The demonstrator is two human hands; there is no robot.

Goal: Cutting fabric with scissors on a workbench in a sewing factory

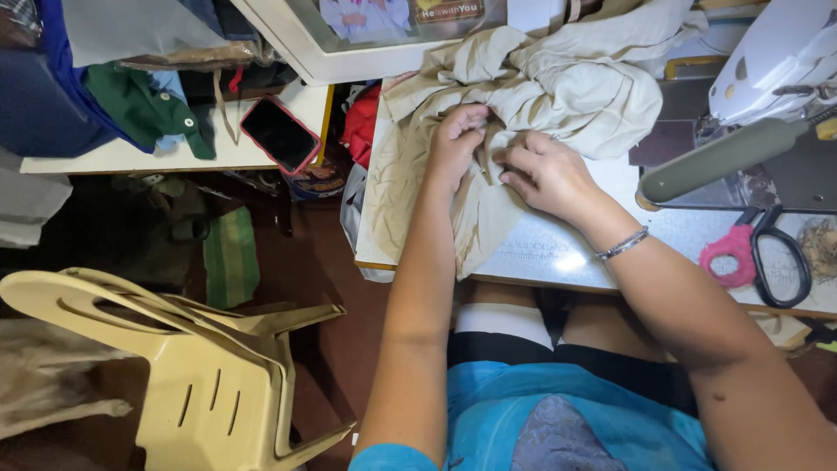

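Left hand: the left hand (pixel 455 144) lay on the beige garment (pixel 532 96), its grip curled shut, fingers pinching a fold of the cloth.
Right hand: the right hand (pixel 545 174) rested just beside it, fingers bent and pressing the same fold; whether it truly pinched the cloth could not be told. A beaded bracelet (pixel 622 244) circled that wrist.
Garment: it was heaped across the far left part of the surface (pixel 558 257), one end hanging over the near edge toward the person's lap.
Nearby tools: pink-and-black scissors (pixel 758 253) lay closed near the right end of the near edge, apart from the hands. A white sewing machine (pixel 776 61) stood at the far right corner.
Risk: the hanging end looked likely to drag the whole garment off the near edge if the pinch loosened; bunched folds could also hide a pin or seam from the fingers.
Signs and packages: a white-framed picture (pixel 366 39) with a yellow-lettered strip stood behind the garment at the far edge.
Side shelf: a red-cased phone (pixel 279 133) lay face up on the white shelf (pixel 131 157) to the left.
Floor: stacked cream plastic chairs (pixel 200 366) sat at lower left.
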